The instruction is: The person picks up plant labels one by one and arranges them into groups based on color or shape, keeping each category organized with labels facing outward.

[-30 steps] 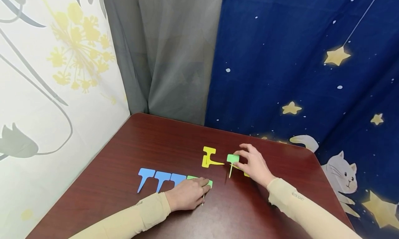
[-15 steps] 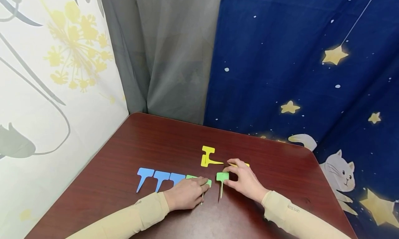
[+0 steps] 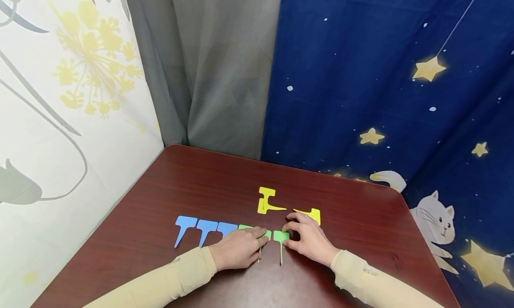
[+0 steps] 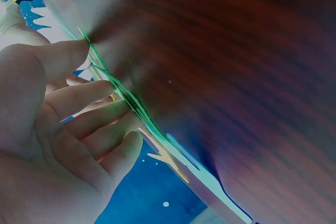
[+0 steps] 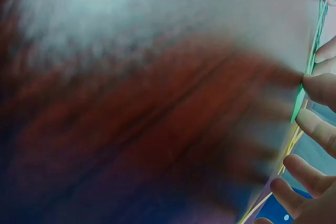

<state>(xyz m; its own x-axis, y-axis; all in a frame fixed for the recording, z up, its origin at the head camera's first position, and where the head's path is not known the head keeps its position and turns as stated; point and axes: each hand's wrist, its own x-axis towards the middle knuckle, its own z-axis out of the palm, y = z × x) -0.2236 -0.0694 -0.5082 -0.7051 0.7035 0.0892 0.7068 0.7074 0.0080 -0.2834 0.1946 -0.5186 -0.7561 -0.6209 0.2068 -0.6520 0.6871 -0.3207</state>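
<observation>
In the head view, my left hand [image 3: 240, 249] lies across the green T-shaped plant labels, its fingers resting on a green label [image 3: 268, 235] and partly covering another green label [image 3: 243, 227]. To its right, my right hand [image 3: 308, 237] pinches a third green plant label [image 3: 279, 235] by the right side of its head, thumb and index finger at the edge. That label's stem points toward me, and its head lines up with the row. Three blue plant labels [image 3: 186, 222] continue the row leftward. In the left wrist view, straight fingers [image 4: 86, 98] touch the green labels edge-on.
Behind the hands lie yellow plant labels: two overlapping ones [image 3: 267, 193] and one at the right [image 3: 315, 215] beside my right hand. The dark red-brown table [image 3: 192, 178] ends at a grey curtain [image 3: 229, 76] and a blue star-patterned curtain [image 3: 341, 76].
My right hand has brought the green label toward me and left, down to the row's right end. The yellow label behind that hand has come into view. The left hand stays in place.
</observation>
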